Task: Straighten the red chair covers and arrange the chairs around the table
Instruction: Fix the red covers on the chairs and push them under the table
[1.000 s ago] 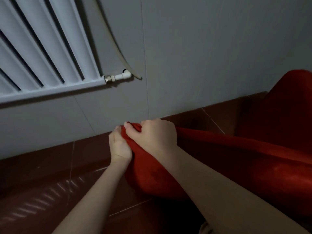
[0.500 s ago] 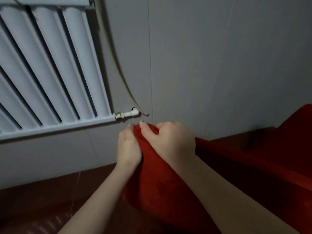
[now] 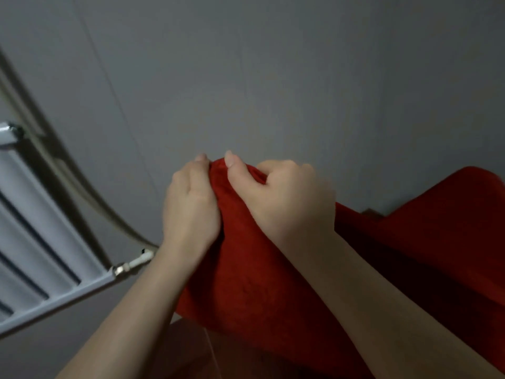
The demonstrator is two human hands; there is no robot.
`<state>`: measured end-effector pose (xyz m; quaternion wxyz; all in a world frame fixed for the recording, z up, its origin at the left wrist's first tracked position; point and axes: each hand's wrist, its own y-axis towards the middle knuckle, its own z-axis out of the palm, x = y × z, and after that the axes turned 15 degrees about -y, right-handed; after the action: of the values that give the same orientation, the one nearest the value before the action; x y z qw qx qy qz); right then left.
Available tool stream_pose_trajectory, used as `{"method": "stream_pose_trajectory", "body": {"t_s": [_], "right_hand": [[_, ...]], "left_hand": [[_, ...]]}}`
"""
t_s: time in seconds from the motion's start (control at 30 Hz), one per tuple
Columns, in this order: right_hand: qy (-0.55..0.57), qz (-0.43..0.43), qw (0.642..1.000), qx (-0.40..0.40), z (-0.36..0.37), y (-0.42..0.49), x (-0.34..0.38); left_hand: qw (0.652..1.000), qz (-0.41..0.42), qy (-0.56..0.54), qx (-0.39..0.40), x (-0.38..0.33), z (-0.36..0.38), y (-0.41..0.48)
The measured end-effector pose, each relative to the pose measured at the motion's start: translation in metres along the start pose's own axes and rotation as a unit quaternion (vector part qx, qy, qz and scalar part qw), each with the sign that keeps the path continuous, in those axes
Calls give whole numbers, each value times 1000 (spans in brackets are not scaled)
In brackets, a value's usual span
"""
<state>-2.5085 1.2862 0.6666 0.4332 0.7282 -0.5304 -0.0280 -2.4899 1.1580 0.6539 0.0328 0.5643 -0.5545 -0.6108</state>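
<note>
The red fabric chair cover was bunched into a peak before the grey wall. The left hand and right hand gripped it side by side, thumbs pinching the cloth, near a white ribbed radiator.

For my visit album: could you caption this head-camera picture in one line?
Left hand and right hand grip a bunched fold of the red chair cover near a white radiator.

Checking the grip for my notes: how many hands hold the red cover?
2. The left hand grips the bunched corner of the red cover from its left side; the right hand pinches the same corner from the right, thumb on top.
</note>
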Motion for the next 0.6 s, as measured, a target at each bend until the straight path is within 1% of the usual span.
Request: {"method": "stream_pose_trajectory", "body": {"t_s": [0.07, 0.13, 0.23, 0.3, 0.37, 0.4, 0.53, 0.6], "right_hand": [[-24, 22, 999, -38, -31, 22, -21], [-39, 43, 996, -68, -64, 41, -45], [-41, 66, 994, -79, -112, 63, -84], [-27, 84, 991, -101, -143, 72, -108], [-4, 108, 986, -124, -170, 79, -128], [11, 122, 983, -136, -182, 81, -138], [42, 178, 970, -163, -222, 84, -174], [48, 212, 961, -171, -241, 82, -191]], "left_hand": [[999, 4, -44, 24, -45, 22, 14], [997, 14, -59, 46, -94, 51, 28], [993, 44, -93, 57, -150, 86, 40], [990, 77, -72, 96, -177, 111, 48], [978, 145, 1, 151, -206, 133, 52], [974, 151, 15, 171, -220, 143, 54], [969, 109, -86, 203, -284, 177, 49], [963, 118, -65, 233, -310, 191, 45]]}}
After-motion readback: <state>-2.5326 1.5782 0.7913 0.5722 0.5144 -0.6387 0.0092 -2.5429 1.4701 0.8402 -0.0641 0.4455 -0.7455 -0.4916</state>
